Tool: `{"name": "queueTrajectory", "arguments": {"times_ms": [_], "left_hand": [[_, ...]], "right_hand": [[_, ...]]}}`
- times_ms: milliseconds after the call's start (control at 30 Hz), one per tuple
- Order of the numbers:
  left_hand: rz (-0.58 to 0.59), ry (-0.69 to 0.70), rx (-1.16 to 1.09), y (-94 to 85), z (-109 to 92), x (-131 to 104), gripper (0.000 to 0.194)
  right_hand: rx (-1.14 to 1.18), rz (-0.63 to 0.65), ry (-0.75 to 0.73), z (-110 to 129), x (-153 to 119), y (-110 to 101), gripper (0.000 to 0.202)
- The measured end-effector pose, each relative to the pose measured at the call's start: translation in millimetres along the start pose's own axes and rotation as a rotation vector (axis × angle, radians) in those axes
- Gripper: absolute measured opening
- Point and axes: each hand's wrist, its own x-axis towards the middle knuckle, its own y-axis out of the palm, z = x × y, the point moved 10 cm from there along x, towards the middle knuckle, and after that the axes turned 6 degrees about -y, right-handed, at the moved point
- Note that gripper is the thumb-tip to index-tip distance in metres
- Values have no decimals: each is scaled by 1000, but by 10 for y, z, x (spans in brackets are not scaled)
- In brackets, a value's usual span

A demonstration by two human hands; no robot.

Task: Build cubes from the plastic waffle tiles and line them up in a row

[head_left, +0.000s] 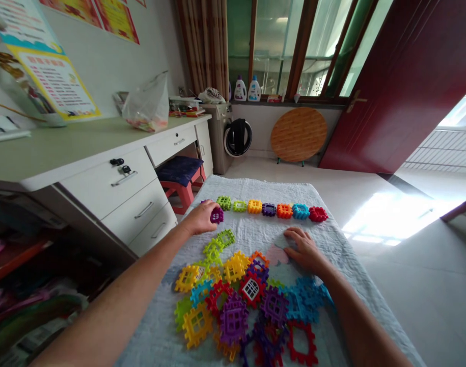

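My left hand [202, 218] is closed around a purple building block [217, 215] at the left end of a row of assembled blocks. Beside it stands a green block [224, 203]; the row runs on through a yellow block [254, 206], an orange block [284, 210], a blue block [301, 211] and a red block [318, 214]. My right hand [302, 246] rests on the cloth below the row, fingers stretched out and holding nothing. Between my arms lies a pile of loose notched plastic panels, among them a purple panel [234, 318] and a red panel [251, 289].
A pale blue cloth [251, 189] covers the table. Along the left wall runs a desk [103, 135] with a plastic bag [148, 104] on it; a stool [181, 173] is tucked underneath. Behind are a washing machine [217, 137] and a round wooden tabletop [299, 133].
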Motion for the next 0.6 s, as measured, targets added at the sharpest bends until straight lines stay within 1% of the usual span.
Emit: {"name": "queueTrajectory", "arguments": {"times_ms": [33,67,100,133,200,267,400,500,600], "left_hand": [[9,-74,30,-14,224,44,47],[9,-119,48,-35,403,90,48],[16,-143,62,-47,539,142,51],[29,-169,77,-51,654,198,52],[58,-202,102,-45,796,315,53],[85,-215,121,-27,846,432,53],[142,-210,141,72,834,627,58],[210,-218,159,196,836,699,59],[269,-228,181,279,834,708,56]], "right_hand": [[1,-2,-2,-3,-1,4,42],[0,-4,-3,-7,-1,8,41],[0,-6,-3,-11,-2,13,41],[-1,-7,-3,-16,-3,19,41],[-3,-8,-4,-24,-5,28,41],[-5,-9,-3,-28,-7,29,42],[-8,-10,-3,-12,-13,10,42],[-8,-6,-4,10,-15,-2,42],[-8,8,5,16,-13,4,42]]}}
